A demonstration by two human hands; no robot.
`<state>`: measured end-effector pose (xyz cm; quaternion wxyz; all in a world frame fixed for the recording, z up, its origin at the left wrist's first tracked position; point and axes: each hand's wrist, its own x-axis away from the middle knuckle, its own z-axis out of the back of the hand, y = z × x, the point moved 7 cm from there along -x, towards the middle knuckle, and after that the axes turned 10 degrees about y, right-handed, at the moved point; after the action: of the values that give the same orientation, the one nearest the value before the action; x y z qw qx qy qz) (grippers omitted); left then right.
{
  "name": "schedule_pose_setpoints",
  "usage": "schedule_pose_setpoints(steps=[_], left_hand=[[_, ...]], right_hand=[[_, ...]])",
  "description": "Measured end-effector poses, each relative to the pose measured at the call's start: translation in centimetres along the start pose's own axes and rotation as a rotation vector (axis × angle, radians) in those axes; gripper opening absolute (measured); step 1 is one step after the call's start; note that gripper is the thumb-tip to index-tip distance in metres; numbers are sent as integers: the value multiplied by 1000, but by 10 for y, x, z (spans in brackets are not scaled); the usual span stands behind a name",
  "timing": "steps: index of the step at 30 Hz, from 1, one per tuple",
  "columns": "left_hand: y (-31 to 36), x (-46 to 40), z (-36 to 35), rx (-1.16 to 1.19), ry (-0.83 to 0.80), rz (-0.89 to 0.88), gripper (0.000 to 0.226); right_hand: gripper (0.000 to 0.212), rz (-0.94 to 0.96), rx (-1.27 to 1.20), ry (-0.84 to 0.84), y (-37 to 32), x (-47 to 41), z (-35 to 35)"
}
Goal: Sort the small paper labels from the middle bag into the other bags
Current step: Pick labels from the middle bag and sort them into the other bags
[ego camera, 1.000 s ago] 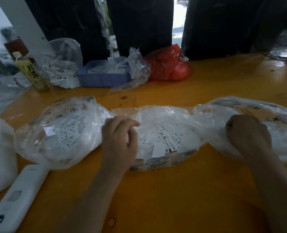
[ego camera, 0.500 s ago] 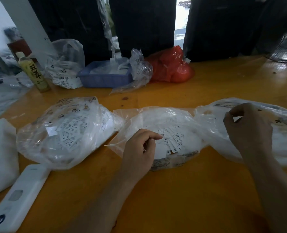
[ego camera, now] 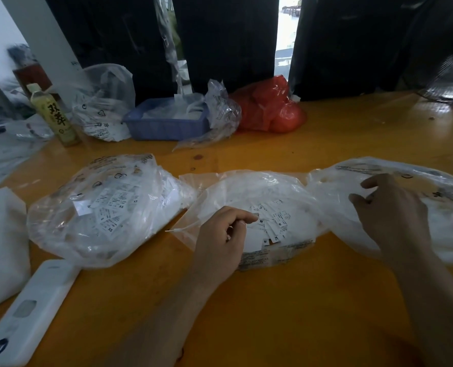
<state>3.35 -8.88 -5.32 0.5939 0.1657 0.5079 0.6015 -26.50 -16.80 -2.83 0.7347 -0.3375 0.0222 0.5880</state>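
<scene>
Labels [ego camera: 269, 226] lie in a heap inside the middle bag [ego camera: 260, 192], between the left bag [ego camera: 108, 207] and the right bag [ego camera: 395, 181]. Left hand [ego camera: 221, 242] has curled fingers at the heap; whether it pinches a label, I cannot tell. Right hand [ego camera: 391, 215] rests with spread fingers on the right bag. Better to lift one label only and read its size before dropping it

My two bare forearms, lower frame.
I see no sleeves, gloves, rings or watch on my left hand [ego camera: 220, 242] or right hand [ego camera: 395, 215].
</scene>
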Motion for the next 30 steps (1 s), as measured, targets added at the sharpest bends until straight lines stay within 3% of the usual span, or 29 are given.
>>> schedule_pose_setpoints(steps=[8, 11, 13, 16, 19, 23, 27, 30], left_hand=[[-2, 0, -3, 11, -14, 7, 30], [-5, 0, -3, 53, -18, 35, 31], [-6, 2, -5, 143, -55, 84, 28], [-3, 5, -12, 321, -167, 164, 30], [-1, 8, -17, 354, -255, 214, 47], [-4, 5, -10, 362, -150, 223, 14], [-9, 2, -3, 458, -47, 325, 21], [-9, 2, -3, 474, -67, 331, 18]], right_hand=[[20, 29, -107, 110, -5, -5, 17], [19, 30, -362, 107, -19, 3, 22], [18, 20, -616, 17, -33, 14, 19], [22, 70, -883, -257, -67, 43, 2], [26, 194, -893, -363, -92, 70, -11], [27, 244, -874, -317, -102, 85, -18], [28, 241, -809, -258, -102, 87, -22], [28, 249, -798, -215, -103, 86, -20]])
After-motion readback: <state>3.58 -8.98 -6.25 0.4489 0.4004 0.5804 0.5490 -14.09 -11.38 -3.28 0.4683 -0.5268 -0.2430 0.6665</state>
